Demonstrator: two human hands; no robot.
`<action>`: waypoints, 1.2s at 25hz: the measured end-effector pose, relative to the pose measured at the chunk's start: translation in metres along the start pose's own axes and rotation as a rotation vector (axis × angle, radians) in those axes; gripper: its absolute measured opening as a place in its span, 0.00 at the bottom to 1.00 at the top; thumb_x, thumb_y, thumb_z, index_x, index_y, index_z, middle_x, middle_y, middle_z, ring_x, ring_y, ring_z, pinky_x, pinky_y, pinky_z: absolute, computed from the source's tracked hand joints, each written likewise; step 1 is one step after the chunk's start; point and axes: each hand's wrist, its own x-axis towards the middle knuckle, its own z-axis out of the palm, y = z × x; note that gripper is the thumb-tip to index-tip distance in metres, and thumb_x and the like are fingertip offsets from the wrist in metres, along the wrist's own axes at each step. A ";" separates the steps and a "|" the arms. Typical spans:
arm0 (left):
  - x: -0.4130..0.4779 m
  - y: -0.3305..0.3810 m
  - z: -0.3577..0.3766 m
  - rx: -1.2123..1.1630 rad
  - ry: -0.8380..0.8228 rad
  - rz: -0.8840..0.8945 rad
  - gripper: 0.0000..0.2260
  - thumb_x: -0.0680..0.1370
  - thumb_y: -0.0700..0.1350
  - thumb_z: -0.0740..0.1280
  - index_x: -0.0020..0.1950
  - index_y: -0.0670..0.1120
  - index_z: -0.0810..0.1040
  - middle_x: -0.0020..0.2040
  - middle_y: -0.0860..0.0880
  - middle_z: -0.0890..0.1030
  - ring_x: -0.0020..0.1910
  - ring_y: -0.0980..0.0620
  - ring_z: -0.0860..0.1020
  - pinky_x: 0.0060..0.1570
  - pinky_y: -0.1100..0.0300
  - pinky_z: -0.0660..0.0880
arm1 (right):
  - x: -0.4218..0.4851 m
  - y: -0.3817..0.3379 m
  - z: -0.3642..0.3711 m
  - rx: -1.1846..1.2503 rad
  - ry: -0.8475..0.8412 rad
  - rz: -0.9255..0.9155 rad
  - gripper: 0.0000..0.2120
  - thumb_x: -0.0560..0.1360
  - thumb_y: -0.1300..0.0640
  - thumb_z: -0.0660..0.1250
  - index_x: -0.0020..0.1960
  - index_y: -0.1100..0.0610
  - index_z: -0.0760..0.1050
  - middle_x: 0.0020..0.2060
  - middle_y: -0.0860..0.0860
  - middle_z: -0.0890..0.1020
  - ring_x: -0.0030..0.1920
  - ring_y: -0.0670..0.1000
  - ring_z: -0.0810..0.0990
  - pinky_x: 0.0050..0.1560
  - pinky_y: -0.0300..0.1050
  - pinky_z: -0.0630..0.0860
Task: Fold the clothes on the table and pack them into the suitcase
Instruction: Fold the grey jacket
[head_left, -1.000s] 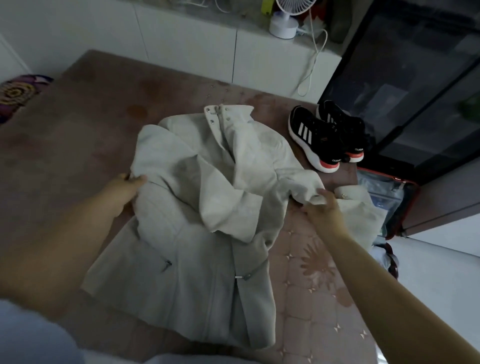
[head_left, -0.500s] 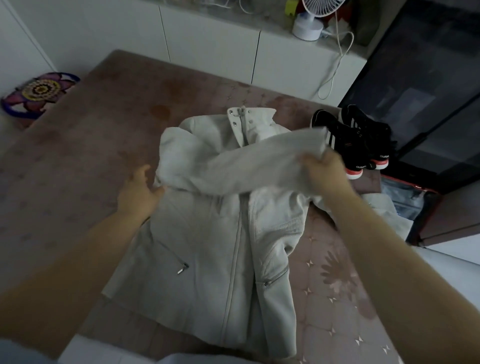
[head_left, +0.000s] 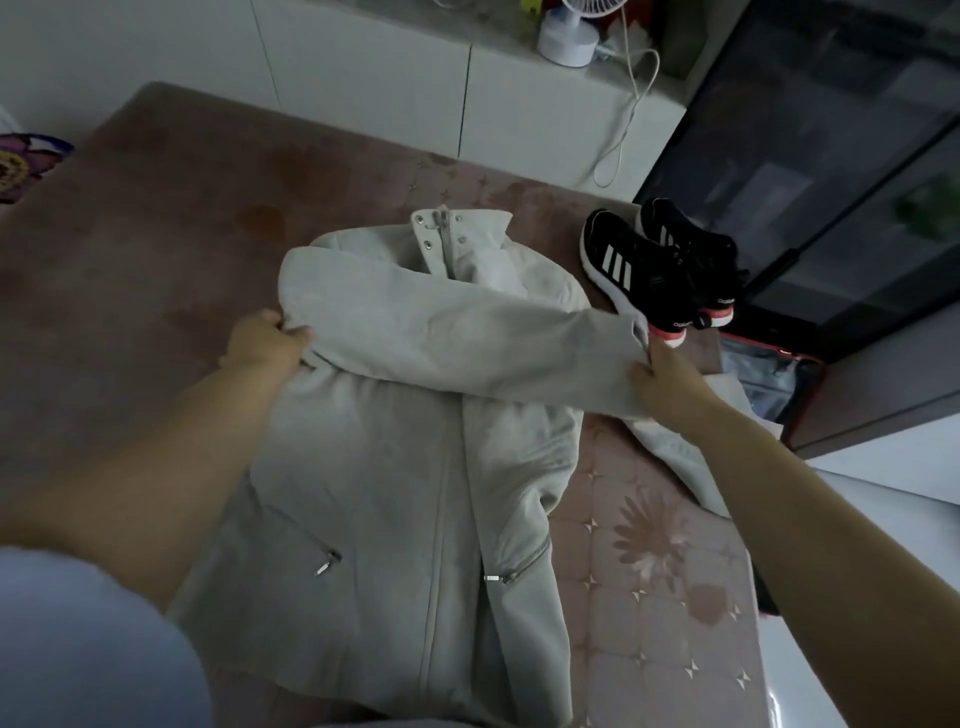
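A pale grey zip jacket (head_left: 395, 483) lies front up on the brown patterned table (head_left: 156, 223), collar at the far end. One sleeve (head_left: 457, 343) is stretched flat across its chest from left to right. My left hand (head_left: 262, 345) grips the jacket at its left shoulder. My right hand (head_left: 667, 376) pinches the sleeve's cuff past the jacket's right edge. The open suitcase (head_left: 769, 379), red-rimmed, sits off the table's right side, partly hidden by my right arm.
A pair of black sneakers (head_left: 660, 265) stands on the table's far right corner. A white cloth (head_left: 691, 452) hangs over the right edge. White cabinets with a small fan (head_left: 569, 31) and its cord run along the back. A dark glass cabinet (head_left: 831, 156) is at the right.
My right hand lifted the sleeve from the jacket's right side and pulled it straight across the chest. My left hand stayed at the left shoulder. The camera moved closer.
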 end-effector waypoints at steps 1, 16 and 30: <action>0.005 0.000 -0.003 -0.033 0.050 0.025 0.12 0.76 0.45 0.67 0.53 0.37 0.76 0.52 0.37 0.79 0.52 0.41 0.78 0.45 0.56 0.71 | 0.002 -0.004 -0.002 0.067 0.103 -0.029 0.18 0.79 0.62 0.55 0.69 0.59 0.63 0.57 0.57 0.75 0.50 0.55 0.73 0.48 0.43 0.67; -0.140 -0.085 -0.020 0.602 -0.072 0.215 0.32 0.70 0.59 0.71 0.66 0.42 0.68 0.65 0.38 0.70 0.66 0.36 0.66 0.65 0.44 0.60 | -0.108 0.056 0.119 0.306 -0.150 0.203 0.14 0.73 0.47 0.69 0.51 0.57 0.77 0.42 0.47 0.81 0.44 0.49 0.80 0.42 0.40 0.75; -0.106 -0.086 -0.033 0.029 0.099 0.105 0.05 0.76 0.36 0.62 0.46 0.44 0.76 0.51 0.40 0.80 0.51 0.41 0.77 0.47 0.55 0.70 | -0.097 0.060 0.079 0.903 -0.177 0.198 0.24 0.65 0.43 0.72 0.59 0.50 0.77 0.56 0.49 0.81 0.58 0.52 0.79 0.62 0.56 0.74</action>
